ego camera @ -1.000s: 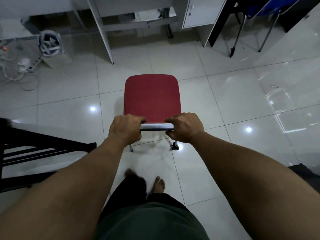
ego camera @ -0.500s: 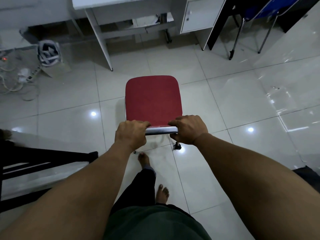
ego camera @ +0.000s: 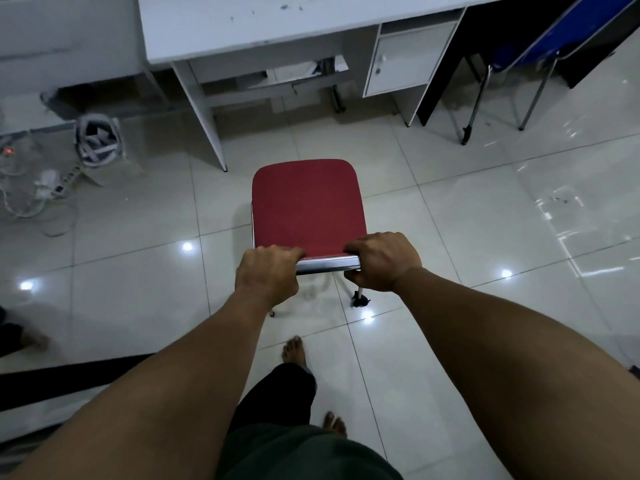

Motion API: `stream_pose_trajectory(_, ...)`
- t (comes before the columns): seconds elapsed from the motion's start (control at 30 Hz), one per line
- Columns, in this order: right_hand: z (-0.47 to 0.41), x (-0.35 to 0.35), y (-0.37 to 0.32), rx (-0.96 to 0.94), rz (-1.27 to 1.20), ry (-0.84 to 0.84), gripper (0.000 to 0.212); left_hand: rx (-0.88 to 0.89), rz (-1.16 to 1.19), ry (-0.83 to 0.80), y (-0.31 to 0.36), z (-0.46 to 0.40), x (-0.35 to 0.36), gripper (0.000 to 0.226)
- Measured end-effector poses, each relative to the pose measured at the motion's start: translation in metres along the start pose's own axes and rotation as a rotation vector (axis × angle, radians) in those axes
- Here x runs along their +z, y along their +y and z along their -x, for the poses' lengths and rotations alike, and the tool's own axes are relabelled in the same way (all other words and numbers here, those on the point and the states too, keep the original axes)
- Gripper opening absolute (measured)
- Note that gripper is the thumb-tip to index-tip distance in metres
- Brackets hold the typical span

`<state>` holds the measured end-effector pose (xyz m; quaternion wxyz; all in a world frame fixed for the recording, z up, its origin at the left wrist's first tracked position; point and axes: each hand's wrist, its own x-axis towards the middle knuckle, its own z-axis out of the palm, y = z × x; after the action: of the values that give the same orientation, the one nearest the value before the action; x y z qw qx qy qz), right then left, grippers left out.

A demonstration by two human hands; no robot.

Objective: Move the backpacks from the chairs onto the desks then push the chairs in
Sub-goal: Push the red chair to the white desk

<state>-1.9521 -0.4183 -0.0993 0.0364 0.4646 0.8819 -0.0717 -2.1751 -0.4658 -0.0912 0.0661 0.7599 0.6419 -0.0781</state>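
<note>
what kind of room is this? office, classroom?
Likely a small office or study room, indoors on glossy tile. Cues: a white desk with a cupboard unit, a red chair and a blue chair with metal legs, and a power strip with cables on the floor.

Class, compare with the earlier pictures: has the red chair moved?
Yes. The red chair, gripped by the left hand and right hand, has moved forward toward the white desk; less floor separates them now.
</note>
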Motion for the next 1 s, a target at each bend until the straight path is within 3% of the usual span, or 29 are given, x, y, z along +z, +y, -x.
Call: stream_pose_trajectory(1.0, -0.216, -0.039, 0.127, -0.078, 0.020, -0.029, 0.031, -0.064, 0.017, 0.005, -0.053, -0.226, -0.039, 0.040)
